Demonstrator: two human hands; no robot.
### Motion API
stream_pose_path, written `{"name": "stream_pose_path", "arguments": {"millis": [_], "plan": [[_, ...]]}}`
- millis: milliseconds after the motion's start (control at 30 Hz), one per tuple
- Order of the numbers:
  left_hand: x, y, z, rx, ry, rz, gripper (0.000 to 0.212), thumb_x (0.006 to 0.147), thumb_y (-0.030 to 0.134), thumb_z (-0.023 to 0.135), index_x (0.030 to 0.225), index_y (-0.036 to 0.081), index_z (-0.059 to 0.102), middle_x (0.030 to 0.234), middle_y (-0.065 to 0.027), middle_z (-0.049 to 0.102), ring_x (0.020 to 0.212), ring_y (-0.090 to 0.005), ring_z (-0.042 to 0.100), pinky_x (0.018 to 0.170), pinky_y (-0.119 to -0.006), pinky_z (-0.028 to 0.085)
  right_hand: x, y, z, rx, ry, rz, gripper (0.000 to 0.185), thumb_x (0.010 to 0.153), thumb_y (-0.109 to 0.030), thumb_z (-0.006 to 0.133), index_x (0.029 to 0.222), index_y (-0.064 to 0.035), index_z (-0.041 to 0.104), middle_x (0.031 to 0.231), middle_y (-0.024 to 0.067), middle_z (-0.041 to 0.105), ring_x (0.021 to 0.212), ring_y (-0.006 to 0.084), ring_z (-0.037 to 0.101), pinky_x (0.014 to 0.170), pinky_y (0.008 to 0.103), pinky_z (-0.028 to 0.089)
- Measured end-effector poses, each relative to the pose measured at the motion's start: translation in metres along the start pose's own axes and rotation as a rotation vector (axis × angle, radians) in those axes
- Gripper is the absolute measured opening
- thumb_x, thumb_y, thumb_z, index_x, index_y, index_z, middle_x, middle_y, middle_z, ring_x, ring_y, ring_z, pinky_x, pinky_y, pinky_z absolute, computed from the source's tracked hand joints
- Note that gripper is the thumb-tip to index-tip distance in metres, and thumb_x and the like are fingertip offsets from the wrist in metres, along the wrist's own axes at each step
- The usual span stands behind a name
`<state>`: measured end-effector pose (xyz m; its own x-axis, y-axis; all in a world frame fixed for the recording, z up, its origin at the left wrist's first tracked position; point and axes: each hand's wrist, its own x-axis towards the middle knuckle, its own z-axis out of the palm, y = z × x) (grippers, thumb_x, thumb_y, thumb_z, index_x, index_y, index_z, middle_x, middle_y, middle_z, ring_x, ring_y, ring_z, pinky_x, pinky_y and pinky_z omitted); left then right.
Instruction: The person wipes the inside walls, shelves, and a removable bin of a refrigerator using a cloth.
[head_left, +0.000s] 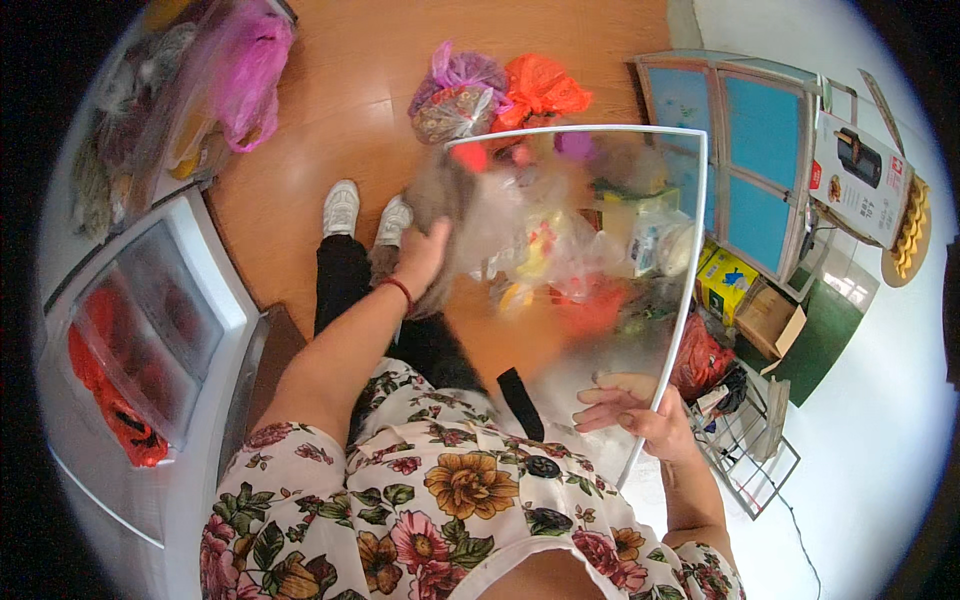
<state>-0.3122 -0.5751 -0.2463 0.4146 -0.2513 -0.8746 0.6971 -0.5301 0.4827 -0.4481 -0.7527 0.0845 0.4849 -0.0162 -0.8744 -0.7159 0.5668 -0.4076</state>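
Observation:
A clear glass panel with a thin white rim (691, 292) stands tilted in front of me, and the floor and bags show blurred through it. My right hand (660, 420) grips its right edge near the bottom, thumb and fingers on either side of the rim. On the left my left hand (421, 255) holds a grey-brown cloth (441, 187) against the panel's left part. The cloth looks blurred and covers the panel's left edge. Around the left wrist is a red band (397, 292).
An open refrigerator (217, 255) with clear drawers and a red bag (112, 375) is at left. Ahead on the wooden floor (330, 90) lie a purple bag (450, 71) and an orange-red bag (544, 86). A blue-paneled cabinet (761, 135), a yellow box (724, 281) and an open carton (765, 319) stand right.

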Motion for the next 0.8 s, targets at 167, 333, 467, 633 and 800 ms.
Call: {"name": "stream_pose_path", "arguments": {"millis": [167,333,467,633,800], "plan": [[-0.026,0.025,0.010,-0.221,-0.013,0.051,0.055,0.078,0.037,0.051,0.109,-0.009,0.051,0.109,-0.0215,0.055,0.100,-0.0311,0.053,0.085,-0.036,0.040,-0.001,0.004,-0.011,-0.024,-0.053,0.003,0.063,0.076,-0.033,0.065,0.122,0.0031,0.041,0.114,0.0215,0.054,0.096,0.0369,0.057,0.084,0.0483,0.046],[-0.122,0.089,0.059,-0.171,-0.316,0.633,0.064,0.072,0.025,0.062,0.121,-0.004,0.035,0.128,-0.0218,0.037,0.118,-0.0347,0.037,0.098,-0.043,0.030,0.008,-0.001,-0.007,-0.008,-0.066,0.027,0.063,0.075,-0.034,0.065,0.122,0.0024,0.042,0.113,0.0203,0.054,0.096,0.0352,0.058,0.084,0.0479,0.046],[-0.158,0.141,0.067,0.235,-0.292,1.176,0.080,0.063,0.033,0.069,0.126,0.000,0.033,0.135,-0.0191,0.029,0.128,-0.0378,0.021,0.101,-0.053,0.018,0.008,-0.011,0.005,-0.045,-0.023,-0.027,0.054,0.062,0.003,0.042,0.116,0.0055,0.046,0.106,0.0259,0.056,0.090,0.0427,0.058,0.080,0.0538,0.047],[-0.075,0.108,0.053,0.132,-0.034,0.629,0.075,0.068,0.043,0.064,0.126,0.004,0.037,0.134,-0.0169,0.033,0.126,-0.0325,0.027,0.102,-0.052,0.015,0.005,-0.001,0.001,-0.013,-0.055,0.010,0.058,0.075,-0.027,0.064,0.121,0.0019,0.043,0.113,0.0202,0.054,0.095,0.0366,0.058,0.081,0.0482,0.047],[0.047,-0.018,-0.002,0.016,0.016,-0.002,0.067,0.077,0.049,0.046,0.108,-0.009,0.053,0.115,-0.0271,0.051,0.109,-0.0374,0.047,0.090,-0.038,0.036,0.011,-0.003,0.004,0.019,0.015,0.012,0.055,0.061,0.000,0.042,0.116,0.0052,0.047,0.105,0.0248,0.057,0.090,0.0414,0.059,0.078,0.0543,0.048]]}}
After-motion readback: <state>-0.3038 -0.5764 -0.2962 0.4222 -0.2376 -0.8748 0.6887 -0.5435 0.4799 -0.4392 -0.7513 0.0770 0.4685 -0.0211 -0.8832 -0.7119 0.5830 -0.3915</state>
